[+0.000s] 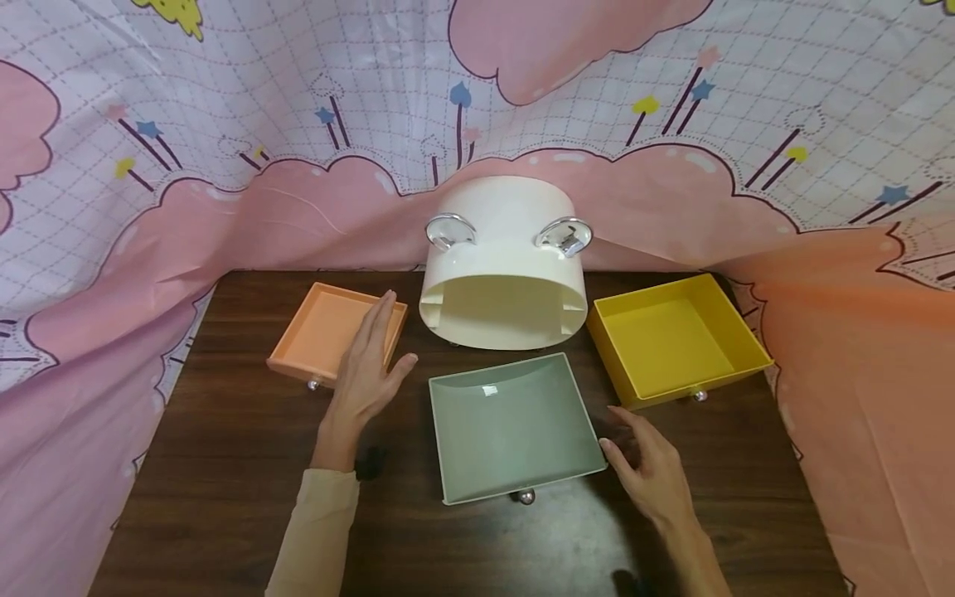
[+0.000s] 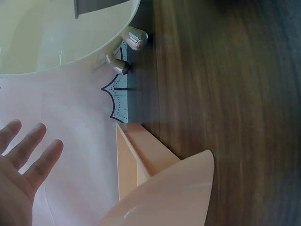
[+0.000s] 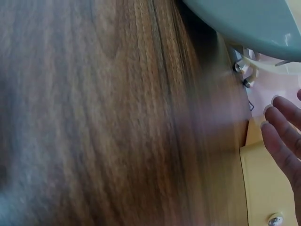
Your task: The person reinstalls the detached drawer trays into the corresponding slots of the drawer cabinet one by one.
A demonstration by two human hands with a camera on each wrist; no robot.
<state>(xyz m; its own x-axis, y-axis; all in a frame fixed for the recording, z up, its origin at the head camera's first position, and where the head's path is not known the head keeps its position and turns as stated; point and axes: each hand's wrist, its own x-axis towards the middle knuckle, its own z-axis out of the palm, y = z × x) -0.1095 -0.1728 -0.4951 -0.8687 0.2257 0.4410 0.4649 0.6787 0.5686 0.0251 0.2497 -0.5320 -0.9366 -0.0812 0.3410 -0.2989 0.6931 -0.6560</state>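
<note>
A shallow peach drawer [image 1: 321, 327] lies at the left, and my left hand [image 1: 367, 365] hovers over its right side with straight fingers and nothing held. In the middle is a grey-green drawer [image 1: 515, 427] with a silver knob at its front. My right hand [image 1: 652, 468] is at its right front corner, fingers loosely bent; I cannot tell whether the thumb touches the rim. The right wrist view shows extended fingers [image 3: 282, 136] near a yellow drawer [image 3: 270, 188]. Behind stands a cream cabinet shell [image 1: 503, 249], its hollow opening facing forward.
Two shiny silver ears [image 1: 564, 236] stick out from the shell. The yellow drawer [image 1: 675, 336] sits right of the grey-green one. All of this is on a dark wooden table [image 1: 216, 464], with a patterned cloth [image 1: 298, 199] hanging behind and at both sides.
</note>
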